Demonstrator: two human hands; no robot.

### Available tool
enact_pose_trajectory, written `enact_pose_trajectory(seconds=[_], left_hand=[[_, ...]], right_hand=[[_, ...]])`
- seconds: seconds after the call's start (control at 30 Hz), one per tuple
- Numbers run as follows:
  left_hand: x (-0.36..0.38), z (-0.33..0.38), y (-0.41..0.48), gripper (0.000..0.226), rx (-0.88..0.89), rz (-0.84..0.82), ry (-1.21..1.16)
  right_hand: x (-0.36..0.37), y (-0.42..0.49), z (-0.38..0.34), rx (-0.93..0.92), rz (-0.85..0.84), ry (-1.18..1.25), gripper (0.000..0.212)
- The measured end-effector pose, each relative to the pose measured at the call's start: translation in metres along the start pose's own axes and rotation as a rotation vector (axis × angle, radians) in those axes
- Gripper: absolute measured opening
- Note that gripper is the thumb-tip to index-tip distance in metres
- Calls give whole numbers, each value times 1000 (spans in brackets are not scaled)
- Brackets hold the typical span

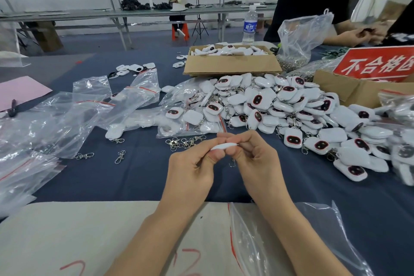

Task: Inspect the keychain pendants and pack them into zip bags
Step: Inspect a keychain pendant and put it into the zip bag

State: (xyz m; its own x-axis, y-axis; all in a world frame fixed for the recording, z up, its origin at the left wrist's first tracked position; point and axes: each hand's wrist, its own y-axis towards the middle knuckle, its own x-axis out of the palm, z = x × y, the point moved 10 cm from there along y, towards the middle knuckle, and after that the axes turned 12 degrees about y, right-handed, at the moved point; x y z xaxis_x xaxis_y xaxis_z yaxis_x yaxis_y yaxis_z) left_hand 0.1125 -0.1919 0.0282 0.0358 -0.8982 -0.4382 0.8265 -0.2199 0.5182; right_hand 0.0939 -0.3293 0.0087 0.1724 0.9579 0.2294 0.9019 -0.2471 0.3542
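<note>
Empty zip bags (56,123) were noted strewn over the left of the blue tabletop (134,181), with loose metal clasps (120,156) just beside them. At centre, one white pendant (224,147) was held edge-on above the tabletop. It was pinched at one end by the left hand (192,163) and at the other by the right hand (257,159), each grip closed on it with curled fingers. A large heap of pendants (291,105) lay to the right. Inspection was judged the step in hand. Next, the pendant's faces would need turning into view. Then the near zip bag (280,242) by the right forearm would need its mouth parted.
</note>
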Motion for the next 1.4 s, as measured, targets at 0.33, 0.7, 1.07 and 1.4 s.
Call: enact_pose_trajectory(seconds=[0.33, 0.7, 1.07, 1.4], left_hand=[[8, -17, 1, 24, -152, -79, -97], [5, -20, 3, 29, -200, -84, -227], [-5, -14, 6, 50, -141, 2, -164], [-1, -11, 4, 28, -89, 6, -102]], right_hand=[[1, 3, 5, 29, 17, 79, 32], [4, 2, 9, 64, 0, 53, 18], [0, -1, 5, 49, 1, -12, 15], [4, 1, -5, -10, -58, 23, 13]])
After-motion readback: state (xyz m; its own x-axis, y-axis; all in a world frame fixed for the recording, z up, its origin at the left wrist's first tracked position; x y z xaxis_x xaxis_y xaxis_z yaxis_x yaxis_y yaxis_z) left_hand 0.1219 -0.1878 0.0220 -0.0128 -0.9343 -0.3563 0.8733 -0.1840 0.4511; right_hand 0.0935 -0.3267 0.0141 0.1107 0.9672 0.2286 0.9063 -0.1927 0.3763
